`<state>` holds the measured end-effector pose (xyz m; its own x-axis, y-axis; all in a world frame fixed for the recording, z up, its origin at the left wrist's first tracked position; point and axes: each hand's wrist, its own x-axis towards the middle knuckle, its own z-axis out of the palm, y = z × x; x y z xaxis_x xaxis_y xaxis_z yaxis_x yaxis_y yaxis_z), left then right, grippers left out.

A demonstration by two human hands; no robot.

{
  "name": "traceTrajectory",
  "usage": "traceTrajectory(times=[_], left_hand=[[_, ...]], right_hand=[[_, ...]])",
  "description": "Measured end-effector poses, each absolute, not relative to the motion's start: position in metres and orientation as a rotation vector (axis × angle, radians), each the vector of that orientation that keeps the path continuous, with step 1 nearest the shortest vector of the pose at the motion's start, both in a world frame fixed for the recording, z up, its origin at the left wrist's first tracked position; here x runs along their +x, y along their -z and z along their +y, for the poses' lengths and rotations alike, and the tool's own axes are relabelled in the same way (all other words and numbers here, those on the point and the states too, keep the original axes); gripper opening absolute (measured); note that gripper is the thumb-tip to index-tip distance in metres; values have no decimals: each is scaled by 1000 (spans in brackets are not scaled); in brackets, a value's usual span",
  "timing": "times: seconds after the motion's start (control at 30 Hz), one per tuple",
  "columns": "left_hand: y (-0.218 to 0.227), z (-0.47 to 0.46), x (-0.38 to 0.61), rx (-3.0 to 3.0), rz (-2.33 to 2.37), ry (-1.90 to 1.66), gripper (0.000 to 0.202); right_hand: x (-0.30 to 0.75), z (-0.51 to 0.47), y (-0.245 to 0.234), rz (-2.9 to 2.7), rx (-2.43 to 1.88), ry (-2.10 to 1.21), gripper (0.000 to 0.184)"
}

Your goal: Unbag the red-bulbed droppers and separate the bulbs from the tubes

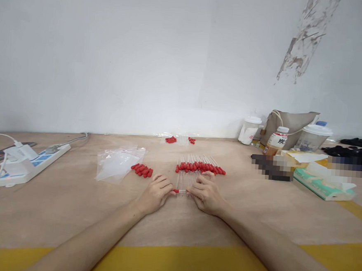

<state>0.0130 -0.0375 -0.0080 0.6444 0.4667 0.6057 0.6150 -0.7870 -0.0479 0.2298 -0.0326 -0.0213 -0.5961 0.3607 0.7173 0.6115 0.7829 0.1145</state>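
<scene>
Between my hands, just above the table, lies a clear dropper tube (182,191) with a red rubber bulb (176,190) at its left end. My left hand (158,191) pinches the bulb. The fingers of my right hand (206,193) are closed round the tube's other end. Right behind them lie several bare clear tubes (186,178) side by side. Beyond these is a row of droppers with red bulbs (197,166), bulbs toward me. A small pile of loose red bulbs (142,170) sits left of the row, beside clear plastic bags (117,164).
A bag of droppers (171,139) lies by the wall. On the left is a power strip (39,162) with chargers and cables. To the right stand a paper cup (249,130), a drink bottle (276,141), a grey bag (293,124) and a tissue pack (323,184).
</scene>
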Motion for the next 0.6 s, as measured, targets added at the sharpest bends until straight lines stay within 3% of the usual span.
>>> traceTrajectory(times=[0.23,0.43,0.6], left_hand=[[6,-38,0,-2612,-848,875,24],[6,-36,-17,-2541,-1022,1088,18],[-8,-12,-36,-2184,-1536,1329,27]], right_hand=[[243,-34,21,-2257,-741,489,20],[252,-28,14,-1940,-1026,378,18],[237,-22,10,-1882,-1146,227,17]])
